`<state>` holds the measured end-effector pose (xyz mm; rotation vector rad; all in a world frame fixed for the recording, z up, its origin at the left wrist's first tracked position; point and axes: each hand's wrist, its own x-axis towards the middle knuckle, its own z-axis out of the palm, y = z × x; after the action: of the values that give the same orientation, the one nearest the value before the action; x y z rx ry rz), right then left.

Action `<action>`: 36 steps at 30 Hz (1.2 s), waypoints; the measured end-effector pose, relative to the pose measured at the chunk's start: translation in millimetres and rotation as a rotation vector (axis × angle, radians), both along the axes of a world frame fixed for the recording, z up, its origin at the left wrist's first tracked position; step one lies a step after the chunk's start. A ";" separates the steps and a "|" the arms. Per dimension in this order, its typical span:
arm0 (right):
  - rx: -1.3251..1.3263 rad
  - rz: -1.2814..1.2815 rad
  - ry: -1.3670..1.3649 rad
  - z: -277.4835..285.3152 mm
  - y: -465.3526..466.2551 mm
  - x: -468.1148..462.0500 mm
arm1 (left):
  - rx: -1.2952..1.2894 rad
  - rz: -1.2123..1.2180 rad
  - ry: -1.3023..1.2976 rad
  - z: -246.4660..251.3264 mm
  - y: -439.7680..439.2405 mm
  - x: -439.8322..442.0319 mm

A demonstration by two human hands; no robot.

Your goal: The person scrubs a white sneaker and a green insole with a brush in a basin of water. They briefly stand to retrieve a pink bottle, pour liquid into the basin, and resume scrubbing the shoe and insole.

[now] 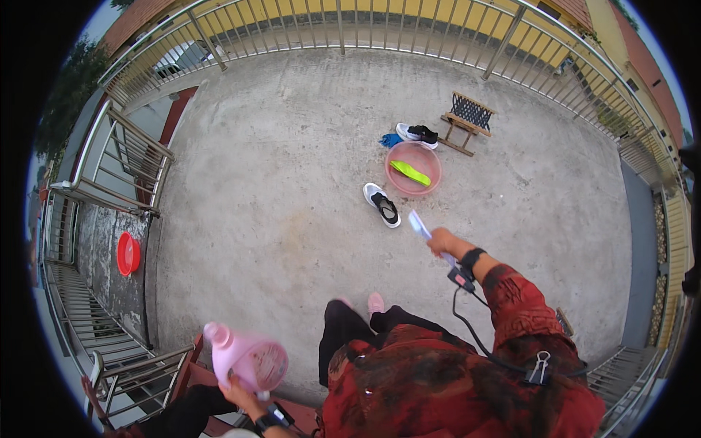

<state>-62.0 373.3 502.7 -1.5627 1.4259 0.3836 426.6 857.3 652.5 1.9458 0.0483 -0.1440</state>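
Low on the left, my left hand [241, 391] grips a large pink plastic bottle [253, 356] with a pink cap and a printed label. My right hand [442, 243] is closed around the handle of a pale scrub brush [419, 223], held above the concrete floor. Beyond it stands a translucent pink basin [414, 189] with a bright yellow-green insole [409, 173] in it. One white and black shoe [383, 205] lies on the near left side of the basin. Its mate [419, 134] is behind the basin, beside a blue cloth [390, 140].
A small folding stool [468, 117] stands behind the basin to the right. Metal railings [339, 27] border the terrace. A red basin [128, 253] is at the far left. Another person's dark-clad leg [191, 410] shows at the lower left.
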 end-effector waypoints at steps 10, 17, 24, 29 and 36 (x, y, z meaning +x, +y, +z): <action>0.181 -0.056 0.050 45.4 -25.5 -90.9 | 0.099 -0.444 0.069 -96.7 -238.5 -68.7; -0.095 0.527 -0.092 23.5 -177.2 -95.4 | 0.267 -0.394 0.194 -156.2 -377.5 -159.6; -0.072 0.394 -0.253 -19.0 -300.1 -86.3 | 0.159 -0.328 0.391 -158.2 -499.5 -229.9; -0.056 0.528 -0.194 -36.3 -364.8 -134.0 | 0.056 -0.415 0.450 -146.9 -582.5 -286.3; 0.126 0.445 -0.128 -98.6 -492.2 -161.4 | 0.014 -0.365 0.492 -162.4 -688.9 -359.5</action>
<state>-223.4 -118.9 404.1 -1.7616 0.9312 0.6109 67.1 168.4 490.1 1.8758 0.0178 -0.8632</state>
